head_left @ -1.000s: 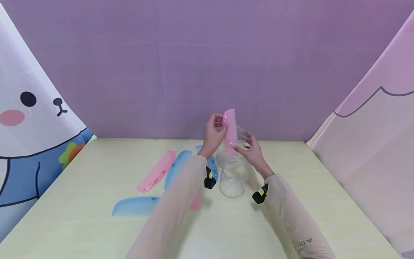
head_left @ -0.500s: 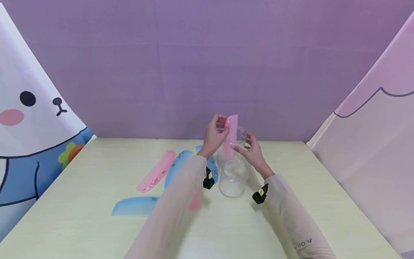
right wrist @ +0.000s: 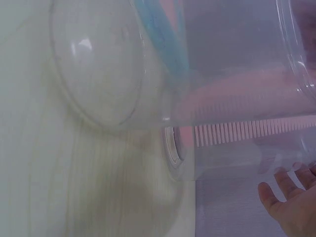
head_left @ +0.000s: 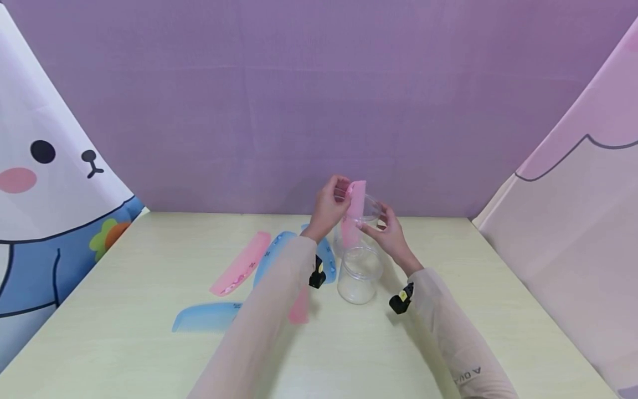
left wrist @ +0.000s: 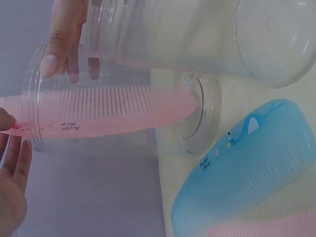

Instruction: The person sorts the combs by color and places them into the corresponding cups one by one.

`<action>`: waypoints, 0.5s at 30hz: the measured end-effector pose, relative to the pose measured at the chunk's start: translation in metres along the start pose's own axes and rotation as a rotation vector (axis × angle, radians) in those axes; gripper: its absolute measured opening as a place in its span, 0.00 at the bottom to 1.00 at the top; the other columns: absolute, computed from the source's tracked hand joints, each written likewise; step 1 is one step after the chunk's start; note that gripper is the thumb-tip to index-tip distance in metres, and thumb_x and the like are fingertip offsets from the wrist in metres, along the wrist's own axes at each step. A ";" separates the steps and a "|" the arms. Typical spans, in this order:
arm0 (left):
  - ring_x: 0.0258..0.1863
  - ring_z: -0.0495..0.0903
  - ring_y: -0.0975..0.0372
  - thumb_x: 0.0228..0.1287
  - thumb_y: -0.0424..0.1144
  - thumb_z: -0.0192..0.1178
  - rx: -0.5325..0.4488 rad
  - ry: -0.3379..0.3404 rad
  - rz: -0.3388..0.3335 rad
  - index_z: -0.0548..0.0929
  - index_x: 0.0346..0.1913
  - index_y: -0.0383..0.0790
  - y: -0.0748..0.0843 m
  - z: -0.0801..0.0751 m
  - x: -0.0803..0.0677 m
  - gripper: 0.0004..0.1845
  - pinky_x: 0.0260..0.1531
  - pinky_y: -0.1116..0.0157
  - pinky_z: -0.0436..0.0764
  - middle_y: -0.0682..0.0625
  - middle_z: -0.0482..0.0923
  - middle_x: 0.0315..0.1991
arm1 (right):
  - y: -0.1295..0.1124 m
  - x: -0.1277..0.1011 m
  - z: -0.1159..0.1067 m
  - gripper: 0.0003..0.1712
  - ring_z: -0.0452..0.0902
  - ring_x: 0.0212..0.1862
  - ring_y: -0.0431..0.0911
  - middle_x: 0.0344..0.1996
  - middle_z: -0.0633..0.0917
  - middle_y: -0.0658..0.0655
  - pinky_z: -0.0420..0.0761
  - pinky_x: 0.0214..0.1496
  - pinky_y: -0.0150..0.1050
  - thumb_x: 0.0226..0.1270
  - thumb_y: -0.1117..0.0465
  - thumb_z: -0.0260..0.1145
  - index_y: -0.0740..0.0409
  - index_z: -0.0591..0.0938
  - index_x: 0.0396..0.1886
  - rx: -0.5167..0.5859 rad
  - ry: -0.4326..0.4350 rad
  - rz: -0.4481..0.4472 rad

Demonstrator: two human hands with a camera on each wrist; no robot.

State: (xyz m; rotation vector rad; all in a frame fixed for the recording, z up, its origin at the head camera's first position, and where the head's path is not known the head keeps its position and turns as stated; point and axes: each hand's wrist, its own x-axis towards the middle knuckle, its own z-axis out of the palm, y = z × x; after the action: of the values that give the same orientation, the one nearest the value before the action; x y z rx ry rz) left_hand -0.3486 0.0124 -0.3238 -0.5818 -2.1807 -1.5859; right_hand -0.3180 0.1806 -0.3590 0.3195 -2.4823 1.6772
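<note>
While the right hand (head_left: 387, 230) grips the far clear jar (head_left: 366, 213) at its rim, the left hand (head_left: 329, 208) pinches a pink comb (head_left: 353, 213) standing inside it.

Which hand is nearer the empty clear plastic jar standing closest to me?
Right. The right hand holds the rear jar just above the empty clear plastic jar; the left hand pinches the pink comb higher up.

The pink comb (head_left: 353, 213) pinched in the left hand (head_left: 330, 209) sits lower than a second ago, its top edge down from above the fingers to level with them. Its lower end now reaches deep inside the far clear jar (head_left: 360, 220), close to the bottom, as the left wrist view shows.
</note>
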 end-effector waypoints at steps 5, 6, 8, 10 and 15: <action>0.41 0.78 0.59 0.56 0.26 0.59 0.009 0.009 -0.006 0.71 0.51 0.40 -0.003 -0.001 0.002 0.19 0.44 0.67 0.79 0.46 0.77 0.44 | -0.004 -0.002 0.001 0.48 0.56 0.67 0.58 0.68 0.57 0.64 0.62 0.66 0.53 0.58 0.56 0.66 0.62 0.49 0.70 -0.018 0.008 -0.008; 0.41 0.78 0.59 0.55 0.26 0.59 0.009 0.010 -0.008 0.71 0.51 0.40 -0.004 -0.002 0.003 0.19 0.45 0.66 0.79 0.46 0.77 0.44 | 0.001 0.000 0.001 0.48 0.56 0.67 0.57 0.68 0.57 0.63 0.63 0.66 0.53 0.57 0.54 0.66 0.60 0.49 0.70 -0.019 0.011 -0.007; 0.42 0.78 0.59 0.55 0.26 0.59 0.013 0.011 -0.019 0.71 0.51 0.41 -0.005 -0.002 0.004 0.20 0.45 0.66 0.79 0.46 0.77 0.44 | 0.011 0.005 0.002 0.49 0.56 0.68 0.56 0.68 0.58 0.61 0.63 0.66 0.52 0.56 0.51 0.67 0.58 0.49 0.70 -0.025 0.015 -0.007; 0.42 0.78 0.59 0.55 0.26 0.59 0.019 0.010 -0.024 0.71 0.51 0.41 -0.006 -0.002 0.005 0.20 0.45 0.66 0.78 0.46 0.77 0.45 | 0.016 0.008 0.002 0.50 0.57 0.67 0.54 0.68 0.59 0.59 0.64 0.66 0.50 0.54 0.48 0.67 0.55 0.50 0.70 -0.029 0.023 -0.005; 0.42 0.78 0.59 0.55 0.25 0.58 0.044 0.009 -0.027 0.71 0.52 0.42 -0.007 -0.003 0.006 0.21 0.45 0.66 0.79 0.46 0.77 0.46 | 0.014 0.007 0.003 0.50 0.56 0.68 0.55 0.69 0.58 0.58 0.63 0.67 0.51 0.55 0.50 0.68 0.54 0.50 0.70 -0.011 0.024 -0.003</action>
State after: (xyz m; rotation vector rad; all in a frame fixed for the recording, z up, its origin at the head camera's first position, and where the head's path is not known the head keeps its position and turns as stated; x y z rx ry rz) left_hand -0.3571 0.0084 -0.3258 -0.5328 -2.2194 -1.5474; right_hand -0.3279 0.1826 -0.3715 0.3002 -2.4721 1.6561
